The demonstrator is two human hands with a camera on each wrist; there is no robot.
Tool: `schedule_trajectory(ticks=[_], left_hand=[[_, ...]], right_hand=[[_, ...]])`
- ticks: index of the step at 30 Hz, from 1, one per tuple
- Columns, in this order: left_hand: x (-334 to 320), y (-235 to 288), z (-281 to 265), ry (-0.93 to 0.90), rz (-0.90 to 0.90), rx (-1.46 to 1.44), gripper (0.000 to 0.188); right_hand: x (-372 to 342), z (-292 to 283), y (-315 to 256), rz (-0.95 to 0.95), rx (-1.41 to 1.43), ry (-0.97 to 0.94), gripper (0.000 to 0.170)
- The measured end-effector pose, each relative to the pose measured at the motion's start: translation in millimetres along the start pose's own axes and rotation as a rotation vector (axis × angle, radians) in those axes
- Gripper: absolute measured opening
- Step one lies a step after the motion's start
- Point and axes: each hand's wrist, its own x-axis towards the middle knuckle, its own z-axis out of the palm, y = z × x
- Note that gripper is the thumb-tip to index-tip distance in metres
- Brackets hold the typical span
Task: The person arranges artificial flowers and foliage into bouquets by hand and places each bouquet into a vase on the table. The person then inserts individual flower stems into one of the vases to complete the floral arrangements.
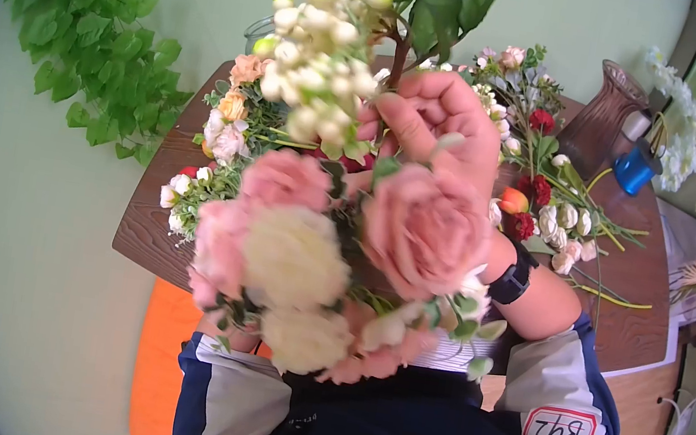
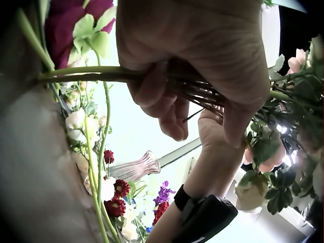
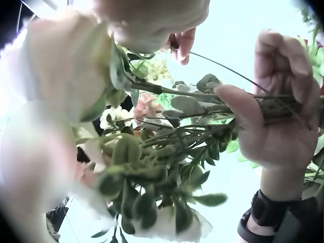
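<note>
A bouquet of pink roses and cream blooms fills the middle of the head view, largely covering the left hand. In the left wrist view, the left hand curls round a bundle of stems. The right hand is above the roses, beside a sprig of white berries with dark leaves; whether it touches that sprig cannot be told. In the right wrist view, the right hand pinches a thin dark strand that runs to the bundle in the left hand.
Loose flowers, including red blooms and white buds, lie on the brown table. A glass vase and a blue spool-like object stand at the back right. Green leaves hang on the left wall.
</note>
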Motion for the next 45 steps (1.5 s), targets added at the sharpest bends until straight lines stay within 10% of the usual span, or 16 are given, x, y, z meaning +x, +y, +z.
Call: schedule_trajectory(ticks=[8,10,11,14,19,24,26,27,30,45], left_hand=[[-7,9,-2,0.057,0.024,0.023,0.022],[-8,11,-3,0.073,0.034,0.027,0.022],[-9,12,-3,0.081,0.038,0.029,0.022],[-11,15,-4,0.101,0.052,0.035,0.023],[-16,18,-3,0.139,0.066,0.043,0.024],[-21,20,-2,0.174,0.073,0.049,0.024],[-23,21,-1,0.188,0.076,0.052,0.025],[-24,21,-1,0.194,0.077,0.053,0.025],[-26,23,0,0.211,0.080,0.059,0.026],[-37,29,8,0.296,0.086,0.090,0.028]], right_hand=[[-13,1,1,-0.046,-0.015,-0.292,0.012],[-11,1,3,0.415,0.612,-0.150,0.013],[-13,-3,8,0.044,0.408,-0.232,0.015],[-9,-1,14,-0.142,0.248,-0.269,0.019],[3,-14,21,0.380,0.799,-0.508,0.009],[-6,-5,13,0.226,0.175,-0.459,0.013],[3,-9,14,0.686,0.367,-0.425,0.014],[-3,-3,11,0.285,0.130,-0.462,0.014],[-6,-2,23,0.071,0.110,-0.486,0.016],[4,-5,19,-0.187,-0.152,-0.548,0.025]])
